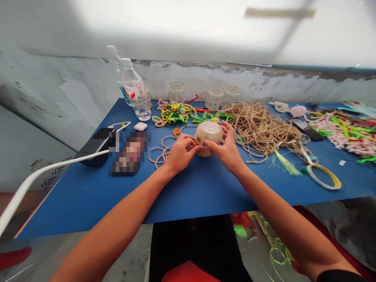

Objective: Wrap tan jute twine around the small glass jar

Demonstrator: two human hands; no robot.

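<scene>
An upside-down glass jar [209,133] is held low over the blue table, its clear round base facing up and its side looking tan, as if covered with twine. Around its right side curls my right hand [228,148], thumb across the front and fingers behind. My left hand [182,152] is closed, thumb and fingertips pressed together against the jar's left side; whether a strand is pinched there I cannot tell. Loose loops of twine [160,154] lie beside my left hand, and a thin strand runs behind it towards the jar.
A big heap of twine [258,125] lies right of the jar. Colourful fuzzy wires [176,112], glass jars [215,98] and water bottles [138,98] stand or lie behind. A phone [129,154] is left; a tape roll [324,176] lies right on the blue table [194,196].
</scene>
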